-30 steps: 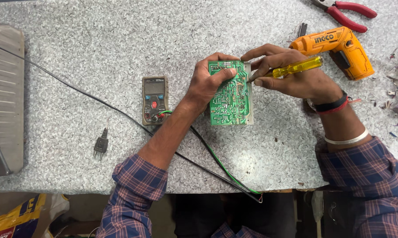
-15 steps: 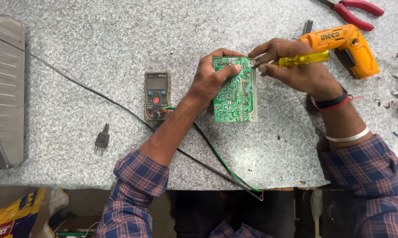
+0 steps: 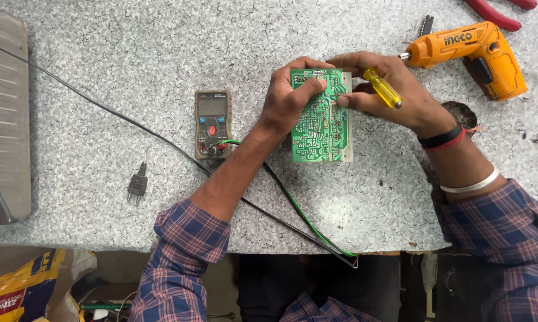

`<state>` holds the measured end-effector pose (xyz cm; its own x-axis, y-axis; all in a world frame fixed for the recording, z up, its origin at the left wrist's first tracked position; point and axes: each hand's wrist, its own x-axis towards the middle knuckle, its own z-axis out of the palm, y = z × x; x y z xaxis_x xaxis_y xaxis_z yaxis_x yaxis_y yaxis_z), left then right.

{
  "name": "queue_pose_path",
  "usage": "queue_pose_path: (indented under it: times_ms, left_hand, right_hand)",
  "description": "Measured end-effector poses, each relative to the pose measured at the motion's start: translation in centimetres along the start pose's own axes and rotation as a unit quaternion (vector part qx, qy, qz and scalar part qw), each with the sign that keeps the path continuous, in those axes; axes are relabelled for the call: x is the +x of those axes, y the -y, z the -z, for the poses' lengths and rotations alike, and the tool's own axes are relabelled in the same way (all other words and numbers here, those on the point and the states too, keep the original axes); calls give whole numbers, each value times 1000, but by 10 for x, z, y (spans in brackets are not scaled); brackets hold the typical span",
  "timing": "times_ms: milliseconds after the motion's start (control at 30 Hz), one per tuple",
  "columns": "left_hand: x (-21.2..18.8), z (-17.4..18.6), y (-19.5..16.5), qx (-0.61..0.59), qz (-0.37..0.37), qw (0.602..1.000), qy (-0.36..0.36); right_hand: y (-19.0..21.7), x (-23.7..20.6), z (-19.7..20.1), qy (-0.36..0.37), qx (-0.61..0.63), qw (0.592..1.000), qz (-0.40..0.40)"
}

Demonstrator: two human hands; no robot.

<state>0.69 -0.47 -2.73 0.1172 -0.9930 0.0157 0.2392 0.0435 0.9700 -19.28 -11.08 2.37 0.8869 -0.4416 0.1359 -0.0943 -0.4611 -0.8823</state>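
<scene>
On speckled worktop (image 3: 132,53): green circuit board (image 3: 319,119), gripped by left hand (image 3: 290,98); right hand (image 3: 394,95) clasps yellow-handled screwdriver (image 3: 382,87); multimeter (image 3: 213,123) nearby.

A single head-worn view looks almost straight down on the speckled grey counter (image 3: 132,53) from above the person's own seat, with the counter's near edge running across the lower part of the frame and dark floor space below it. It sits close enough that the green circuit board (image 3: 320,122) lies near the middle, both forearms entering from the bottom. Left of the board the frame reaches a grey ribbed casing (image 3: 3,113); right of it, an orange cordless screwdriver (image 3: 477,53).
</scene>
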Motion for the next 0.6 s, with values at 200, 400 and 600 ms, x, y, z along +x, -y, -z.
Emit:
queue_pose_path:
  times_ms: [200, 400, 600]
  left_hand:
    - [0, 0, 0, 8, -17, 1000, 14]
    - [-1, 1, 5, -3, -12, 1000, 9]
    - [0, 3, 9, 26, -18, 1000, -3]
  right_hand:
    - [1, -2, 1, 1, 13, 999, -36]
    - [2, -2, 1, 14, 42, 998, -48]
    - [8, -2, 7, 76, 68, 994, 43]
